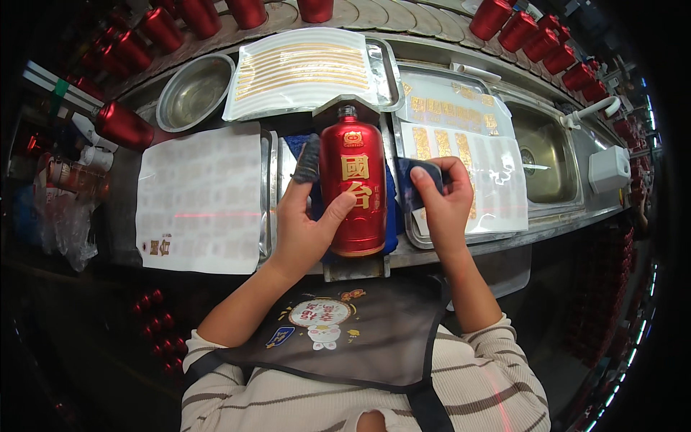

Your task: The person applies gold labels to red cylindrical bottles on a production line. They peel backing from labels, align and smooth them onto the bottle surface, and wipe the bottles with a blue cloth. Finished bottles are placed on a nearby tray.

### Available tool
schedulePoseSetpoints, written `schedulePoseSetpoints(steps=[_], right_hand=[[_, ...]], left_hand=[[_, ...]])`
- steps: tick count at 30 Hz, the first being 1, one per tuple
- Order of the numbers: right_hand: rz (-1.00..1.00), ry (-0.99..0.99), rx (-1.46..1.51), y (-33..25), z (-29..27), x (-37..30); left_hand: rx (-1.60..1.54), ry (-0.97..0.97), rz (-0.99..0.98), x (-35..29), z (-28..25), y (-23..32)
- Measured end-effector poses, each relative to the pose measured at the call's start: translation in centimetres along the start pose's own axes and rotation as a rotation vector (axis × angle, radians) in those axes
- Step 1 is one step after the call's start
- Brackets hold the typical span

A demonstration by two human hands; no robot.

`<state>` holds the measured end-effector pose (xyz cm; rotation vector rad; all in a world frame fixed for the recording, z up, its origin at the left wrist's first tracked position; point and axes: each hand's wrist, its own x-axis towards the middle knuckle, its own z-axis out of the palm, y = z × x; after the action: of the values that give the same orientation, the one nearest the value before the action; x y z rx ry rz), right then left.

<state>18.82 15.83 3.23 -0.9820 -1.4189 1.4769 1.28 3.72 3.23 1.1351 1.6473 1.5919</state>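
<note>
A glossy red bottle [354,234] with a bare dark neck and gold characters down its front lies in a metal cradle [355,268] lined with blue cloth [391,223]. My left hand [302,227] grips its left side, thumb pressed on the front; grey knit covers [307,160] sheathe some of the fingers. To the right of the bottle, apart from it, my right hand [448,205] pinches a flat dark blue scraper-like piece [409,186] between thumb and fingers.
A white sheet [201,209] with few gold decals lies left. Behind are a metal bowl [194,93] and a sheet of gold strips [299,68]. Decal sheets [497,180] cover a tray at right, beside a sink [554,180]. Red bottles [518,32] line the back conveyor [403,21].
</note>
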Motion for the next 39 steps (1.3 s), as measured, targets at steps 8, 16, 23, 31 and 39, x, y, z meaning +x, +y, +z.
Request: schedulePoseSetpoints(steps=[8,16,23,31,39], right_hand=[[0.038,-0.007,-0.006,1.0,-2.8,0.0],[0.066,0.041,-0.838,0.5,-11.1,0.1],[0.26,0.184,-1.41,1.3,-17.4,3.1],[0.327,0.233,-1.019,2.2,-28.9,5.7],[0.44,0.225,-0.625,2.9,-30.5,6.4]], left_hand=[[0.943,-0.217,0.544,1.3,-1.4,2.3],[0.831,-0.289,0.521,-0.1,-1.6,2.6],[0.434,-0.06,0.334,-1.1,-3.3,0.1],[0.37,0.01,0.247,-2.2,-4.7,-1.5],[0.32,0.015,0.197,-2.4,-4.4,-1.9]])
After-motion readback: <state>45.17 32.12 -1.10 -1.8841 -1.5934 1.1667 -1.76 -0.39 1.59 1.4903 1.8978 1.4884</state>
